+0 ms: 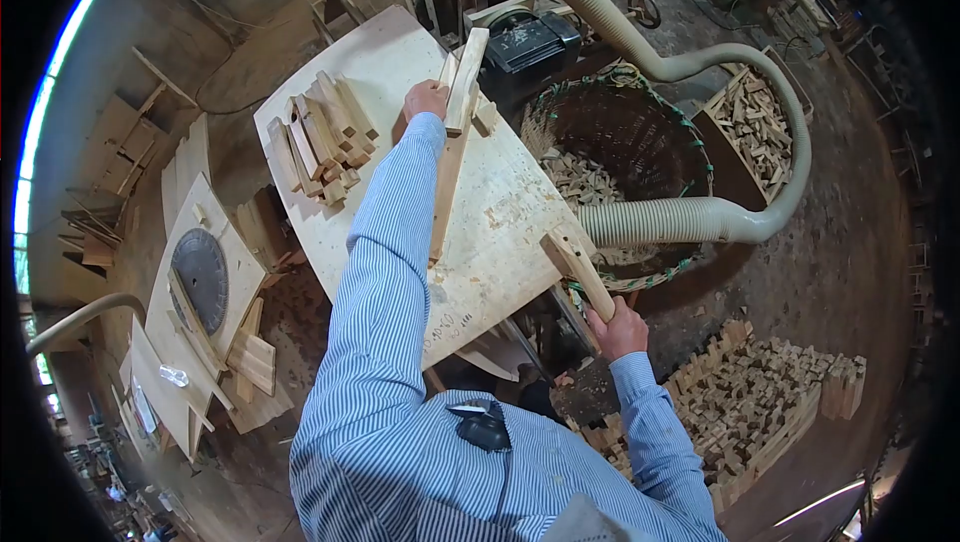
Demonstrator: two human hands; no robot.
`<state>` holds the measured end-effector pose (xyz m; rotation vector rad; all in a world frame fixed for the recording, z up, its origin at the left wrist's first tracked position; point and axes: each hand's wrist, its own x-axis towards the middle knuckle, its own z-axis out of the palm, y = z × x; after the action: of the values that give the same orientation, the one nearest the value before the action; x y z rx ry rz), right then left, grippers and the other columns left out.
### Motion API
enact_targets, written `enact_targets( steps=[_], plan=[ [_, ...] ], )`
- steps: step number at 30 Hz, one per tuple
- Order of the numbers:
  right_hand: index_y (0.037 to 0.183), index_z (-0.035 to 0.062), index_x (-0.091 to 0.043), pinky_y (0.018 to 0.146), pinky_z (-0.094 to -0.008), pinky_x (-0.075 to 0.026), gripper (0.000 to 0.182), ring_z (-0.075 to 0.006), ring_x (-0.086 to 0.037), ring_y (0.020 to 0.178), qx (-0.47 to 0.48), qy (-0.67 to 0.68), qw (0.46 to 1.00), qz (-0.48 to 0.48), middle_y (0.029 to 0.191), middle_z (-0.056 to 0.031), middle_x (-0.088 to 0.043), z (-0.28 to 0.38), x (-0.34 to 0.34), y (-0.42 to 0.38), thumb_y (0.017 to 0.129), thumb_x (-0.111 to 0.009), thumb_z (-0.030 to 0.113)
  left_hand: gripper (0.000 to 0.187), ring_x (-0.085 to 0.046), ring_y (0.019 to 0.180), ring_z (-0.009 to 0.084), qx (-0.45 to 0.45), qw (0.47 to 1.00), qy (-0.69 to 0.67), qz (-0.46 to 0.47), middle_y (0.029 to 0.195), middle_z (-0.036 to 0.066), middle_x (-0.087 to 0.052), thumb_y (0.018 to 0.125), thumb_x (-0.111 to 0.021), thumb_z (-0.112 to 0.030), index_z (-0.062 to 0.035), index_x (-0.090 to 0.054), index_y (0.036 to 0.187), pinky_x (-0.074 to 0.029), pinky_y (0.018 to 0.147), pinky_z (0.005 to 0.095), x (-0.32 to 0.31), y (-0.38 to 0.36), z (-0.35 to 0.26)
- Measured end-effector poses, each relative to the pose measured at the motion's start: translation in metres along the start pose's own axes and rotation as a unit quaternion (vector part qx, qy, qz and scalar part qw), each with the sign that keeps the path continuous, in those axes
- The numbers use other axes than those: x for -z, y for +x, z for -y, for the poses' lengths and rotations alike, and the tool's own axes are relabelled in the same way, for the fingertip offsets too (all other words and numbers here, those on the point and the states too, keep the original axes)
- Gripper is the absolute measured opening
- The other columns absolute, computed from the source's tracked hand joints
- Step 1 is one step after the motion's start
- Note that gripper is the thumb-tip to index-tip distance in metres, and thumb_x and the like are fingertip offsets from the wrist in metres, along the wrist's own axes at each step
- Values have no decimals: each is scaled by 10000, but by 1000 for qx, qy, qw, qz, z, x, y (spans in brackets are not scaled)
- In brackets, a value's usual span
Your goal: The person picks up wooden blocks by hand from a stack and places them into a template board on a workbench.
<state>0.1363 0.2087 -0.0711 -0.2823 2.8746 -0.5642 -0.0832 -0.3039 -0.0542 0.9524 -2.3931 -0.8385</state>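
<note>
My left hand [427, 99] is closed at the far part of the pale work table [500, 212], against a wooden piece [466, 82] standing near the long wooden fence [449, 187]. Its fingertips are partly hidden. My right hand [620, 328] grips the near end of a wooden stick [590, 277], whose other end rests at the table's right edge. A stack of cut wooden sticks [325, 137] lies on the table to the left of my left arm.
Beyond the table's right edge stands a wicker basket [690, 147] with wood offcuts, crossed by a ribbed hose [670, 222]. A black motor [530, 39] sits behind the table. Many wood blocks [760, 392] are piled at lower right. Another table with a dark disc [200, 277] is at left.
</note>
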Motion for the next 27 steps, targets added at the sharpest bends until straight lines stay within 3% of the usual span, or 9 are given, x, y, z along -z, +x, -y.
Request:
enact_targets(
  steps=[16,18,23,25,27],
  plan=[
    [964,55,-623,765,-538,-577,495,-431,-736,851,-12,-12,1000,14,899,-226,-745,5,15,-4,922,-750,532,392,-714,1160,347,1,998,-39,53,1229,173,-765,914,-767,-284,-102,-769,1261,-535,1050,435,6,-8,2],
    [962,60,-623,769,-543,-574,487,-435,-734,856,-13,-12,1000,9,891,-223,-743,7,18,-5,910,-759,525,434,-705,1187,342,-4,997,-70,36,1258,185,-753,911,-773,-245,-103,-736,1320,-529,1059,427,9,-16,-1],
    [965,59,-627,774,-545,-572,478,-443,-731,860,-28,-11,999,17,890,-226,-745,12,26,-5,895,-773,508,391,-658,1162,373,-7,1000,-20,-9,1206,180,-708,897,-735,-147,-77,-711,1281,-533,1031,448,22,-27,-3],
    [965,57,-628,774,-545,-572,477,-443,-731,859,-34,-9,999,20,890,-228,-745,16,31,-6,893,-776,504,357,-624,1126,387,-142,980,83,-113,1172,172,-647,893,-690,-83,-67,-702,1249,-544,983,466,33,-28,1],
    [972,53,-629,776,-548,-572,474,-448,-729,858,-43,-18,998,31,897,-235,-745,21,38,-7,889,-786,493,361,-616,1126,392,-181,974,114,-73,1186,174,-633,902,-673,-69,-69,-697,1262,-546,974,465,43,-35,5]
  ],
)
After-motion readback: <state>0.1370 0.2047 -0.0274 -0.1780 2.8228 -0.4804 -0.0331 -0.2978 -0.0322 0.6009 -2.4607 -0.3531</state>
